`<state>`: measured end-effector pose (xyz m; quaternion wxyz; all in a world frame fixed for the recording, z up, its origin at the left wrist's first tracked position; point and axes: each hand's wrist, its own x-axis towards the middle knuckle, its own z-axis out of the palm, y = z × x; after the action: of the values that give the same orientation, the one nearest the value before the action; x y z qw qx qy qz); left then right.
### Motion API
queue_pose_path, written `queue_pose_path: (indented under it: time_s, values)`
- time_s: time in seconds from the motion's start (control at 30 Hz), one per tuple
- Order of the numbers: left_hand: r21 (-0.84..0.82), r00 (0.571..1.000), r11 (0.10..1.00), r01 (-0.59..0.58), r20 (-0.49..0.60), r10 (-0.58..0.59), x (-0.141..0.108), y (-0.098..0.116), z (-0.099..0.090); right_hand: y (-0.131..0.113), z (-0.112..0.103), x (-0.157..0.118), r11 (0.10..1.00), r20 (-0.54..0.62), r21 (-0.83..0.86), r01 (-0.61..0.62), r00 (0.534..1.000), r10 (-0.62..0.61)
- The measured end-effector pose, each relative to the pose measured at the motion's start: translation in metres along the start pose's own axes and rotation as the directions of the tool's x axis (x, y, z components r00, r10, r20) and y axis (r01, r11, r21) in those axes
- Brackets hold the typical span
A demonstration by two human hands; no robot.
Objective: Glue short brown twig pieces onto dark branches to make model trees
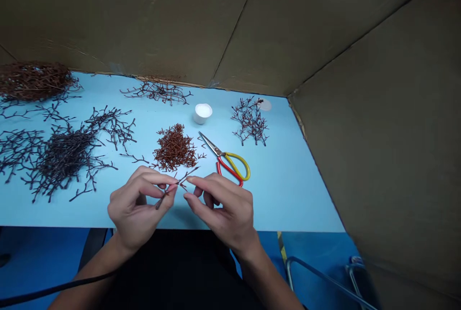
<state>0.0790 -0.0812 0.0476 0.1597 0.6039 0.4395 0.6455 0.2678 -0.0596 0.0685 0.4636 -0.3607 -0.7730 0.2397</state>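
A dark branched twig (183,178) with small reddish tips is pinched between the thumb and fingers of my left hand (142,204), near the table's front edge. Its thicker end points down past the thumb. My right hand (223,204) is beside the twig's upper right end, index fingertip at it and thumb a little apart below; whether it grips a piece is too small to tell. Just beyond my hands lies a pile of small reddish-brown pieces (175,148). Scissors (226,156) with one red and one yellow handle lie behind my right hand, blades partly crossed and pointing away.
A small white cup (202,113) stands behind the brown pile. Dark twigs (65,156) are heaped at left, with a reddish tangle (34,81) behind them. More twigs lie at the back (158,91) and right (250,120), near a pale disc (265,104). Cardboard walls (324,22) enclose the blue table.
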Motion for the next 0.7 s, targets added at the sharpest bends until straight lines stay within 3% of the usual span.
queue_pose_path:
  time_s: [0.1, 0.17, 0.23, 0.3, 0.37, 0.43, 0.57, 0.7]
  values:
    - [-0.115, 0.969, 0.963, 0.246, 0.010, -0.246, 0.006, -0.014, -0.007, 0.027, -0.013, -0.002, 0.986, 0.003, -0.144, -0.079, 0.997, 0.080]
    - [-0.182, 0.907, 0.889, 0.420, 0.100, -0.408, 0.013, -0.028, -0.013, 0.052, -0.020, -0.001, 0.948, 0.029, -0.285, -0.143, 0.987, 0.158]
    - [-0.221, 0.840, 0.813, 0.539, 0.214, -0.499, 0.024, -0.044, -0.018, 0.076, -0.023, 0.003, 0.892, 0.119, -0.423, -0.159, 0.966, 0.229]
    - [-0.247, 0.792, 0.759, 0.602, 0.304, -0.529, 0.036, -0.060, -0.020, 0.096, -0.024, 0.009, 0.812, 0.219, -0.557, -0.178, 0.911, 0.350]
    - [-0.263, 0.768, 0.735, 0.625, 0.375, -0.519, 0.050, -0.073, -0.018, 0.108, -0.023, 0.017, 0.733, 0.302, -0.665, -0.145, 0.845, 0.441]
    - [-0.268, 0.760, 0.732, 0.626, 0.419, -0.497, 0.062, -0.083, -0.013, 0.114, -0.021, 0.024, 0.708, 0.353, -0.698, -0.101, 0.812, 0.465]
    - [-0.287, 0.754, 0.724, 0.627, 0.456, -0.472, 0.075, -0.096, -0.001, 0.117, -0.017, 0.028, 0.743, 0.415, -0.668, -0.050, 0.803, 0.427]
    - [-0.338, 0.733, 0.668, 0.663, 0.478, -0.485, 0.073, -0.107, 0.009, 0.120, -0.019, 0.024, 0.777, 0.406, -0.628, -0.051, 0.830, 0.383]
